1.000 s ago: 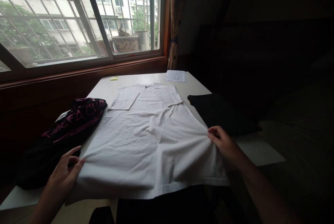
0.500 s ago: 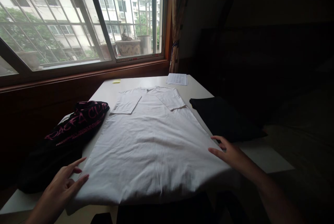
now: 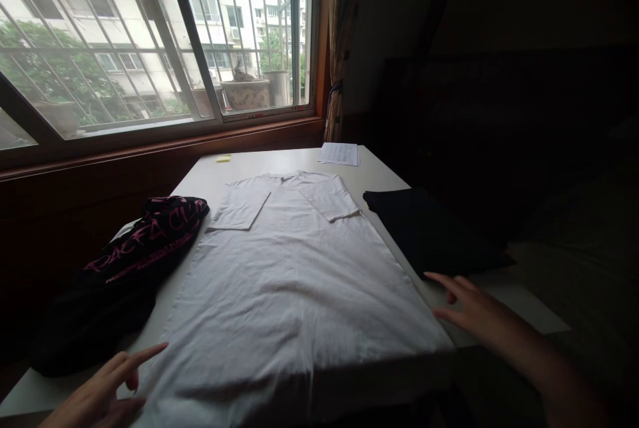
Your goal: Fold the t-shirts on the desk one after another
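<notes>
A white T-shirt point(image 3: 294, 295) lies spread on the table, its collar toward the window and both short sleeves folded inward over the front. Its lower end reaches the table's near edge, with soft wrinkles across the body. At the lower left, my left hand point(image 3: 104, 385) is by the shirt's left edge, fingers apart, index finger stretched out. My right hand point(image 3: 466, 305) hovers just off the shirt's lower right side, fingers spread and nothing in them.
A black garment with pink lettering point(image 3: 154, 241) lies bunched on the table's left. On the right rests a folded black cloth point(image 3: 429, 228). Papers point(image 3: 339, 154) and a yellow note point(image 3: 223, 158) sit at the far end of the white table point(image 3: 279, 160), below a barred window point(image 3: 150, 35).
My right hand has moved right, off the shirt's edge. My left hand has shifted down. The shirt's body has slid toward me and lies flatter, its hem lower in view.
</notes>
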Tool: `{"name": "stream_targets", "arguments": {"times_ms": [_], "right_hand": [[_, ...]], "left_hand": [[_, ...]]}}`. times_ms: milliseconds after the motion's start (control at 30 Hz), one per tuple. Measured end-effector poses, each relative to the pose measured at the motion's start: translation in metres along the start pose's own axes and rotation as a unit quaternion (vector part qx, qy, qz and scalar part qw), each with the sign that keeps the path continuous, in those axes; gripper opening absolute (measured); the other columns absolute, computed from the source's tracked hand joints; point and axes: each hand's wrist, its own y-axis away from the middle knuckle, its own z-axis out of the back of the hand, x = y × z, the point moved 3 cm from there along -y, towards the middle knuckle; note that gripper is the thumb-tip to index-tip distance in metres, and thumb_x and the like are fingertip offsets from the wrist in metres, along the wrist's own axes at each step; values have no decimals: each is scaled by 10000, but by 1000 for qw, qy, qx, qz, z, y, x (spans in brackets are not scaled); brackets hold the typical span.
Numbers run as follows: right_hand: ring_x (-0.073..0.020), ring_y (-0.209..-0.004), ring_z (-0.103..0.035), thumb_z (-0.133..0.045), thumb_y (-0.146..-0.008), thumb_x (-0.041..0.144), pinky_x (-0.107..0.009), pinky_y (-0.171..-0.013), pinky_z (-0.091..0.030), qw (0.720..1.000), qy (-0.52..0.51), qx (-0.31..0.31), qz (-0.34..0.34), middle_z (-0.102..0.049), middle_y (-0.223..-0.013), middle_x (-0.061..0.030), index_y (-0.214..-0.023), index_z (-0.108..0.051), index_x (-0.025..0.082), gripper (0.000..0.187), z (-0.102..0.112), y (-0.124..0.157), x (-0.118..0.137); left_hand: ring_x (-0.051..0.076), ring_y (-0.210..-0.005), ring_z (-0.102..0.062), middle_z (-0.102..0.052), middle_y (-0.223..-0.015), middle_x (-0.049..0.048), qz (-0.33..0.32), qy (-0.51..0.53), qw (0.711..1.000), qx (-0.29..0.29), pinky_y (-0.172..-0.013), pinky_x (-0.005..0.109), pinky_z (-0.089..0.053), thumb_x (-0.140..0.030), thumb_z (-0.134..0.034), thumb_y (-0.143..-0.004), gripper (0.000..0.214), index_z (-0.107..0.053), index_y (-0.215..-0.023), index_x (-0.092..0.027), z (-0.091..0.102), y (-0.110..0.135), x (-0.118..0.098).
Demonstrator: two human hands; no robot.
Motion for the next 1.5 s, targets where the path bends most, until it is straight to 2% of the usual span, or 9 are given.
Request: {"name": "stream_targets", "arguments": {"times_ms": [100,233,333,433,533,633,767,1067,1500], "right_hand": [[-260,-725,-659,-593,-837,523,-385,-670,-538,998,25,-26,41,-675,-844,-70,-1291,-687,279,524,0,-12,29],[-305,-1122,-654,-480,-977,479,-470,-987,-525,981,8,-43,192,-691,-1228,-110,-1272,-682,260,420,-14,-36,101],[-299,-1316,-556,-423,-1023,467,-481,-1140,-430,956,11,-27,290,-621,-1404,-130,-1397,-597,203,490,-35,-66,158],[-287,-1496,-356,-367,-1041,504,-470,-1233,-298,950,32,11,312,-409,-1608,-152,-1527,-455,135,617,-64,-103,208],[-290,-1561,-186,-321,-1045,548,-484,-1263,-179,949,69,62,301,-202,-1691,-140,-1594,-333,113,701,-96,-130,247],[-275,-1574,-127,-269,-1045,589,-493,-1268,-104,944,91,91,303,-157,-1702,-121,-1616,-288,131,732,-123,-140,267],[-242,-1579,-97,-211,-1036,632,-470,-1271,-44,940,96,93,314,-152,-1707,-87,-1633,-247,164,759,-139,-138,265],[-224,-1577,-111,-205,-1029,644,-441,-1274,-42,940,103,97,310,-140,-1707,-73,-1636,-233,159,778,-132,-135,250],[-231,-1573,-134,-187,-1017,672,-414,-1281,-99,956,127,58,258,-173,-1704,-72,-1638,-237,173,799,-109,-133,168]], "left_hand": [[194,-640,-687,-705,-798,1,-13,-64,997,41,-641,284,-587,-644,-623,-841,457,-743,-1200,-388,11,-18,-16],[248,-1047,-726,-710,-1251,71,-142,-106,984,11,-889,305,-589,-616,-539,-942,516,-659,-1351,-325,7,-70,-82],[259,-1307,-601,-552,-1509,82,-246,-129,960,18,-1104,395,-486,-543,-462,-1016,527,-529,-1478,-300,-23,-117,-141],[282,-1459,-439,-415,-1613,123,-301,-165,939,27,-1174,462,-412,-498,-382,-1053,558,-456,-1529,-216,-64,-170,-182],[309,-1539,-270,-325,-1651,150,-264,-217,939,47,-1210,526,-330,-436,-337,-1069,567,-409,-1551,-144,-102,-219,-198],[303,-1554,-227,-265,-1675,128,-192,-246,948,56,-1234,554,-255,-436,-303,-1074,579,-358,-1579,-158,-128,-248,-194],[269,-1570,-168,-223,-1689,80,-173,-252,951,49,-1265,533,-164,-492,-280,-1068,606,-313,-1602,-209,-141,-254,-181],[245,-1576,-144,-189,-1695,68,-165,-260,950,59,-1275,494,-157,-551,-241,-1060,666,-283,-1614,-183,-132,-244,-169],[246,-1578,-124,-177,-1696,61,-170,-266,947,63,-1270,510,-147,-557,-251,-1057,656,-283,-1615,-216,-119,-223,-150]]}}
